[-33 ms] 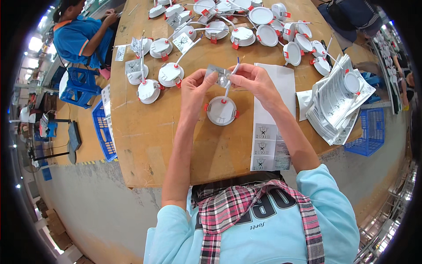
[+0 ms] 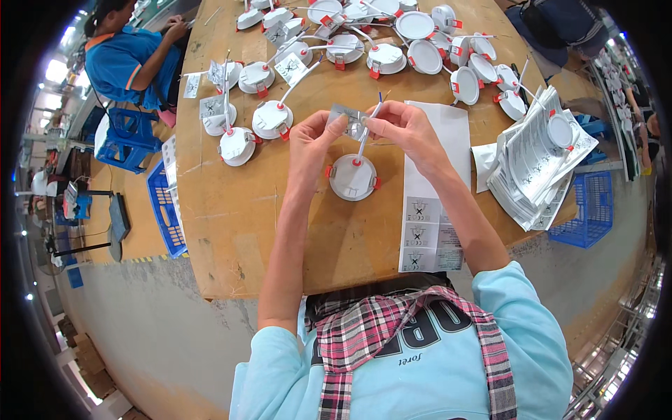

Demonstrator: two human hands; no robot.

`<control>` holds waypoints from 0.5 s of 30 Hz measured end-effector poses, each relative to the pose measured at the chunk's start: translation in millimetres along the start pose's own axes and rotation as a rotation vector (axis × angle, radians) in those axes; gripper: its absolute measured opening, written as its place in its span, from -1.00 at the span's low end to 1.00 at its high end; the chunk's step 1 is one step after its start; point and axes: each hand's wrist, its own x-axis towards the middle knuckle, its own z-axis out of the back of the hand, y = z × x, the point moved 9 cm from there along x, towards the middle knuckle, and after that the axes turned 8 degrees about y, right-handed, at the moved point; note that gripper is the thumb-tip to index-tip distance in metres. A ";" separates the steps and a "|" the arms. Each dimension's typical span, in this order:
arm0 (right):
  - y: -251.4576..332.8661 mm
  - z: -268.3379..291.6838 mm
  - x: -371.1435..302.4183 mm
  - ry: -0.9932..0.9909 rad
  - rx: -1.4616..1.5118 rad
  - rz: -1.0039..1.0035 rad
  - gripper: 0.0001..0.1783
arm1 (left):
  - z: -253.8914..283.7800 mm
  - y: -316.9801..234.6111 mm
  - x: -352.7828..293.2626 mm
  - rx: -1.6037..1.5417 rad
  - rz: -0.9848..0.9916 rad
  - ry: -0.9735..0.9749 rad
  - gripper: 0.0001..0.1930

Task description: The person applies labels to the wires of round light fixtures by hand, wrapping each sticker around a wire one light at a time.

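Observation:
A round white downlight (image 2: 353,178) with red spring clips rests on the table in front of me, its white cable (image 2: 362,145) rising toward my hands. My left hand (image 2: 315,140) pinches a silver label (image 2: 342,113) between thumb and fingers. My right hand (image 2: 406,133) is closed too, its thumb and fingers pressed on the label where it meets the cable. Coloured wire ends stick out above the right fingers. Beside my right forearm lies a label sheet (image 2: 435,192), its lower part still carrying silver labels and its upper part bare white.
Several more downlights (image 2: 271,119) cover the far table, some with labels on their cables. A stack of label sheets (image 2: 532,164) lies at right, with one downlight (image 2: 560,131) on top. Blue crates (image 2: 165,206) and a blue stool (image 2: 126,140) stand off the table. A person (image 2: 136,59) sits far left.

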 end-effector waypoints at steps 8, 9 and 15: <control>5.0 8.5 -1.9 -0.045 -0.075 0.082 -0.81 | -5.0 1.2 1.0 0.007 -0.008 -0.010 -0.82; 4.4 8.4 -2.4 -0.048 -0.073 0.084 -0.81 | -3.6 2.7 1.2 0.001 -0.002 -0.028 -0.81; 17.6 4.1 0.0 -0.028 -0.106 0.174 -0.84 | -12.2 25.9 -3.2 -0.284 0.263 0.071 -0.77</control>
